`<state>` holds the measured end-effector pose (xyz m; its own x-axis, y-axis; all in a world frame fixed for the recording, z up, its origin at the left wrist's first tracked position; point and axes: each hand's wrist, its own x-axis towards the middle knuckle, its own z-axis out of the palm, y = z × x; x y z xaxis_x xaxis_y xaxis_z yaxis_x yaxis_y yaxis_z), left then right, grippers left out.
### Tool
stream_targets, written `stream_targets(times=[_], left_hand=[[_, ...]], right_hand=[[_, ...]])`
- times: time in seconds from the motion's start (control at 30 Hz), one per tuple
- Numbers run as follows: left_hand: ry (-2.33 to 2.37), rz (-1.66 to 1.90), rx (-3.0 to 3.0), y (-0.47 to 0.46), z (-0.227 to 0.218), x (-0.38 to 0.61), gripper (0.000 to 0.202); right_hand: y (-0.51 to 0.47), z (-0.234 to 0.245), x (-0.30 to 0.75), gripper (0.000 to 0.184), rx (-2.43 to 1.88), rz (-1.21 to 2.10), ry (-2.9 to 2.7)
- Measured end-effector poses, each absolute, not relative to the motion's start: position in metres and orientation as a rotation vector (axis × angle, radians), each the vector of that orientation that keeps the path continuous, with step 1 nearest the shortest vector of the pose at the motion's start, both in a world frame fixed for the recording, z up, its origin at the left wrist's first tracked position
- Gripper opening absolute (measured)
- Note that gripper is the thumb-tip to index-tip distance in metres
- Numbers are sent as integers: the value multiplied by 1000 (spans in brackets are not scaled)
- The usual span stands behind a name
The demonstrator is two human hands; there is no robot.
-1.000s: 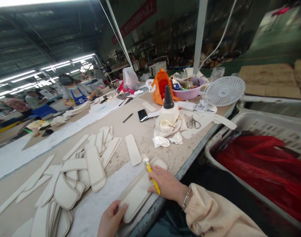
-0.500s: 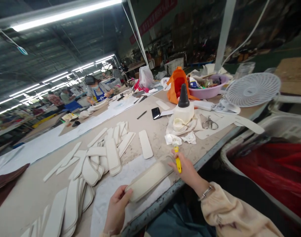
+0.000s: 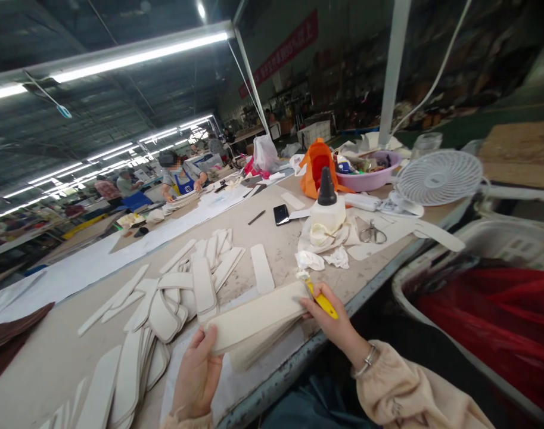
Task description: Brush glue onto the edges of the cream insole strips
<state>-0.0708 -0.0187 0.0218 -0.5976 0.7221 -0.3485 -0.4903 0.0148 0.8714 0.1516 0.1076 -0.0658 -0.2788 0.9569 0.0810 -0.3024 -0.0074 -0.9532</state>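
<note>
My left hand (image 3: pixel 198 366) pinches the near left end of a long cream strip with rounded corners (image 3: pixel 258 313), thumb on top. At the strip's other end, the fingers of my right hand (image 3: pixel 328 307) touch it while also gripping a yellow-handled brush (image 3: pixel 324 300). White matter coats the brush's tip. The strip is lifted above a stack of similar strips (image 3: pixel 258 347) lying on white paper (image 3: pixel 236 381). Just beyond it lies a single strip (image 3: pixel 262 268). To the left spreads a loose pile of cream strips (image 3: pixel 164 304).
A white bottle with a black cone top (image 3: pixel 328 196) stands beside crumpled tissue (image 3: pixel 310 260) and scissors (image 3: pixel 373 232). Farther back are a phone (image 3: pixel 280 215), an orange bag (image 3: pixel 316 170), a purple basin (image 3: pixel 370 179) and a white fan (image 3: pixel 439 176). A crate (image 3: pixel 410 292) borders the table's right.
The top strip has risen off the stack and shifted left, with both hands at its ends. The brush has tilted and moved slightly down and left in my right hand.
</note>
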Motion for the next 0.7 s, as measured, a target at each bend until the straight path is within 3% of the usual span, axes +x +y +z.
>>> stream_targets(times=[0.4, 0.7], left_hand=[[1270, 1681, 90, -20, 1, -54, 35], [1290, 1691, 186, -23, -4, -55, 23]], right_hand=[[115, -60, 161, 46, -932, 1506, -990], [121, -71, 163, 46, -910, 1508, -1010]])
